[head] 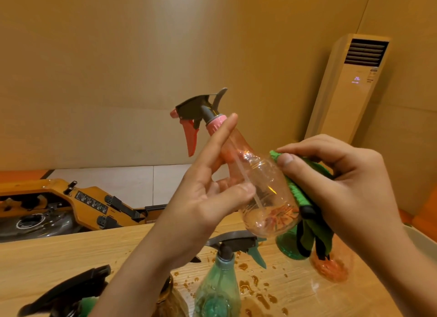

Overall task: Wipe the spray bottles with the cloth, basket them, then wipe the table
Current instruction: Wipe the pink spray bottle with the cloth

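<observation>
Head cam: left hand is gripping pink spray bottle at neck & body, holding it tilted in mid-air, nozzle up-left. Right hand is pinching green cloth w/ thumb & fingers, pressing it against pink bottle's right side. Directly below pink bottle, wooden table is carrying teal bottle, upright, plus brown droplets. Below-right: green bottle & orange bottle, partly hidden by cloth.
</observation>
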Available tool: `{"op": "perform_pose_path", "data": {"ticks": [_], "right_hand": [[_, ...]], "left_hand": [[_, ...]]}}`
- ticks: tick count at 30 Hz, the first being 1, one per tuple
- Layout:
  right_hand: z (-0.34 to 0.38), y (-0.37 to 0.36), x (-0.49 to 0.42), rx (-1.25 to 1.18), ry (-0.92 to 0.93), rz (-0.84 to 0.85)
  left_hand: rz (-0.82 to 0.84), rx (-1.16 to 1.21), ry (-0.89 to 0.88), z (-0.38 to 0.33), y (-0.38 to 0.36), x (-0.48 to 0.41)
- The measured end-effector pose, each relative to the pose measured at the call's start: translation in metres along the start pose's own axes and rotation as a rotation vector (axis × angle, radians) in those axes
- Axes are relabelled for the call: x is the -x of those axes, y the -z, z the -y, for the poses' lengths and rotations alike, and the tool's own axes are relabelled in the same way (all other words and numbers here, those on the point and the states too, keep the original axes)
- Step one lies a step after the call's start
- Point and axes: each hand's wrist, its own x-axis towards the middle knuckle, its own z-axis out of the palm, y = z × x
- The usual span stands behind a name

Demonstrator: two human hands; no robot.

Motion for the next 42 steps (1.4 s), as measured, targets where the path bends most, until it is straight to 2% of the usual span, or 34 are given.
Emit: {"op": "perform_pose_path", "data": {"ticks": [6,9,12,18,23,27,32,37,40,42], "right_hand": [[-0.003,0.003,-0.003,-0.072,-0.044,0.053],[0.004,0.004,0.003,-0.037,0.058,0.081],[0.013,0.006,0.006,0.103,0.195,0.161],[0.004,0.004,0.002,0.059,0.113,0.023],[0.013,0.002,0.011,0.133,0.178,0.063],[0.006,0.002,0.004,0.075,0.079,0.006],[0.014,-0.003,0.017,0.186,0.187,0.075],[0.004,0.000,0.005,0.097,0.063,-0.026],[0.010,-0.004,0.011,0.145,0.165,0.055],[0.010,-0.005,0.012,0.134,0.170,0.068]], "left_hand": [[0.028,-0.110,-0.041,-0.002,0.006,0.000],[0.019,-0.130,-0.047,-0.002,0.005,0.000],[-0.001,-0.183,-0.076,-0.001,0.005,-0.002],[-0.027,-0.182,-0.081,0.000,0.001,-0.001],[-0.035,-0.147,-0.071,0.000,0.002,-0.002],[-0.038,-0.091,-0.076,0.002,-0.004,-0.003],[-0.051,-0.098,-0.075,0.003,-0.002,-0.005],[-0.033,-0.059,-0.052,0.003,0.000,-0.004],[-0.061,-0.103,-0.071,0.001,0.002,-0.004],[-0.068,-0.102,-0.074,0.001,0.002,-0.005]]}}
